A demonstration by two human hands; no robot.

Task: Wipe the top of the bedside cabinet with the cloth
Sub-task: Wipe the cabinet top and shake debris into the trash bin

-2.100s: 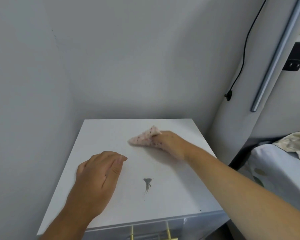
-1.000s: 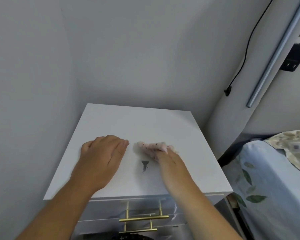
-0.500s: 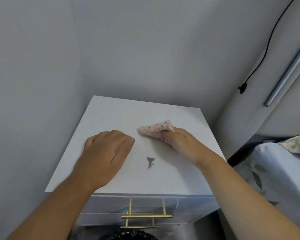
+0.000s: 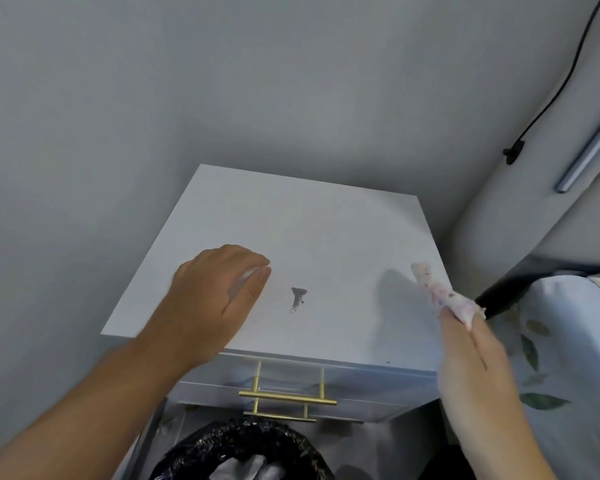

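Note:
The white bedside cabinet (image 4: 312,223) fills the middle of the head view, with a dark grey smudge (image 4: 297,296) near the front centre of its top. My left hand (image 4: 210,299) rests palm down on the left part of the top, fingers loosely together, holding nothing. My right hand (image 4: 471,358) is lifted off the surface at the cabinet's right front corner. It pinches a small pale cloth with pink and dark specks (image 4: 442,294), which sticks up from the fingertips over the right edge and casts a shadow on the top.
Grey walls stand close behind and to the left. A bed with a leaf-print sheet (image 4: 551,358) lies to the right across a dark gap. Brass drawer handles (image 4: 286,398) show on the cabinet front. A bin with a black liner (image 4: 243,452) sits below. A black cable (image 4: 513,152) hangs at upper right.
My right hand has lifted the cloth off the cabinet top and pulled it back to the right front corner. The left hand stays in place. The view has tilted down.

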